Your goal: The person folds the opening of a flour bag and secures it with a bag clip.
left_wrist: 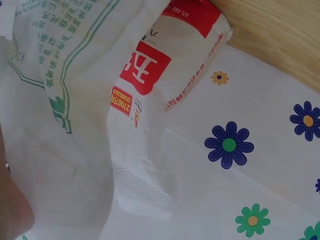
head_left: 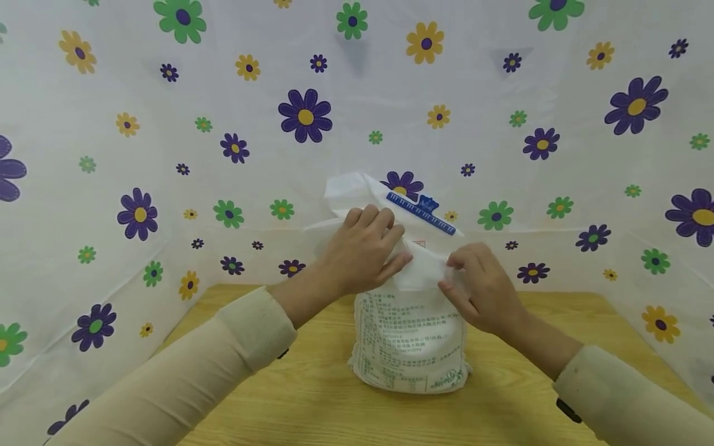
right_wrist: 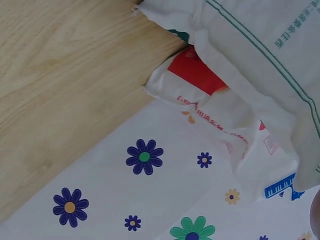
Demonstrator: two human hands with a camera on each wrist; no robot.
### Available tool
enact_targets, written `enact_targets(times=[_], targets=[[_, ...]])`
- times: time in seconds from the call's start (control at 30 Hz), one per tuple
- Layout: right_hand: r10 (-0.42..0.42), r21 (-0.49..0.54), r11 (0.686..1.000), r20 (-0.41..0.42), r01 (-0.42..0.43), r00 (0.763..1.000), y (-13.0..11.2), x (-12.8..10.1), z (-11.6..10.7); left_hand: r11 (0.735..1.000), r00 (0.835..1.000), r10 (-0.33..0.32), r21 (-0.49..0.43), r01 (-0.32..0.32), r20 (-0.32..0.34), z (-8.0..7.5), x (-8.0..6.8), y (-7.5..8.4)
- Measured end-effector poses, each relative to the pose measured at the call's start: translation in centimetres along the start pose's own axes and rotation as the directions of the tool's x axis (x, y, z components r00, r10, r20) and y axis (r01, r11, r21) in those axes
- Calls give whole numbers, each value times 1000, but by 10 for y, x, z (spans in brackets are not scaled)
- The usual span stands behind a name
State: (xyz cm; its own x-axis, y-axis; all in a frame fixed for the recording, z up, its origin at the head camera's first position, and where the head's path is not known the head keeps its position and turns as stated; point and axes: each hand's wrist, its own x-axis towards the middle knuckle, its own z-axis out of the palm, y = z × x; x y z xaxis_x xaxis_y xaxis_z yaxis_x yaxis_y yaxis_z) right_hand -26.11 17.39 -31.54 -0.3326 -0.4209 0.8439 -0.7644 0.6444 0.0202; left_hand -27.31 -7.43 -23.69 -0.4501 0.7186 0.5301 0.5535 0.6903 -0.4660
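Note:
A filled white bag with green print stands upright on the table, its upper part loose and bent over at the front. My left hand grips the left side of its top, fingers curled over the edge. At the right corner of the same top, my right hand pinches the material between thumb and fingers. Directly behind stands a second white bag with red print, largely hidden in the head view. A blue clip with a keyboard pattern sits slanted on that rear bag's upper edge.
The wooden table carries both bags. A white flowered sheet hangs behind and along both sides, close to the rear bag.

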Motion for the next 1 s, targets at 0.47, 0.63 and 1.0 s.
enact_targets(times=[0.47,0.63,1.0], targets=[[63,-269,963,165,-17,984,1,22,19,980,989,138,149,-130,-45,7,-4,-4],[30,-288,958,162,18,986,8,19,17,975,989,141,177,-132,-36,8,-4,-4],[-92,-245,962,122,120,988,17,14,7,979,996,92,184,-88,-13,7,-8,-2]])
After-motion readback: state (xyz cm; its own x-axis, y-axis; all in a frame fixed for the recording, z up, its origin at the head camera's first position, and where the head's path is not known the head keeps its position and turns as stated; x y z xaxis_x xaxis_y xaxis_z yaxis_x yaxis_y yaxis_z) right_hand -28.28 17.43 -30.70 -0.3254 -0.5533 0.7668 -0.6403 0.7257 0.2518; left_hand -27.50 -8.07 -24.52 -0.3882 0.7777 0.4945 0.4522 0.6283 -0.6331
